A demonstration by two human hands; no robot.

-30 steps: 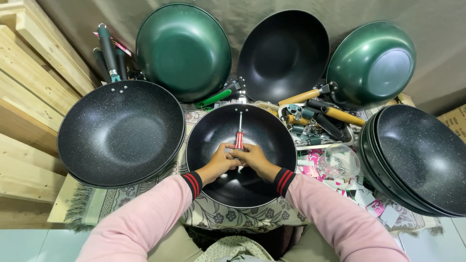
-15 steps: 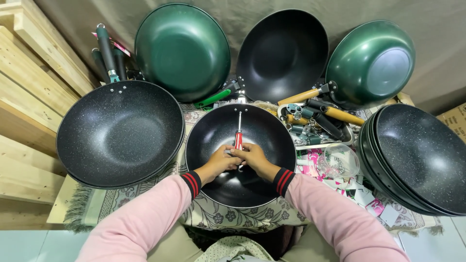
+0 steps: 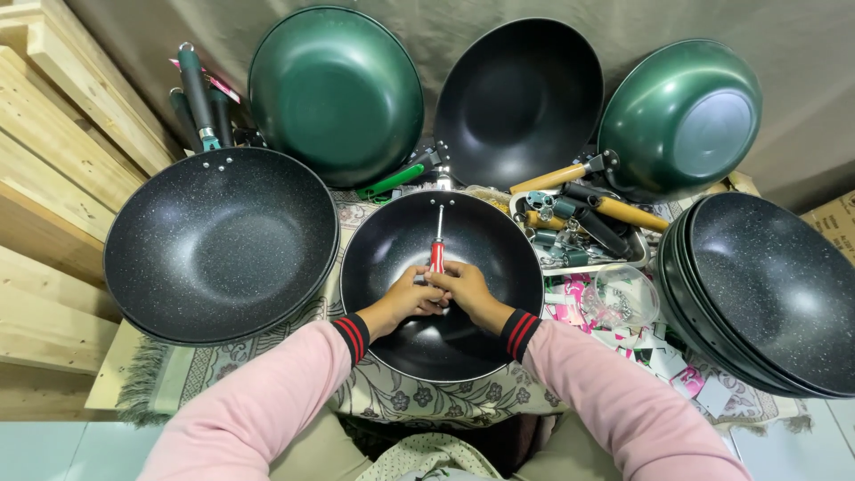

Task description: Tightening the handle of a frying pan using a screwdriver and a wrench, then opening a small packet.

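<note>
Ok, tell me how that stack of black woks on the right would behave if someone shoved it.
The stack of black woks probably feels heavy, several nested together. Its rounded undersides suggest it would rock rather than slide flat. It leans tilted over the paper litter, so a shove may tip it further.

You've got a black pan [image 3: 443,294] in front of you, its inside a dark coating that throws back a soft sheen. Your left hand [image 3: 405,298] and right hand [image 3: 463,287] meet on a screwdriver [image 3: 437,249] with a bright metal shaft and a glossy red plastic grip. Your sleeves [image 3: 267,410] are soft pink knit with ribbed striped cuffs. The big pan to your left [image 3: 221,245] is speckled, stone-like and matt. The green pans [image 3: 337,89] behind shine like smooth enamel. The planks [image 3: 53,134] are pale raw wood with plain grain. The cloth [image 3: 419,396] under the pan is woven and flower-printed, fringed at one edge.
</note>
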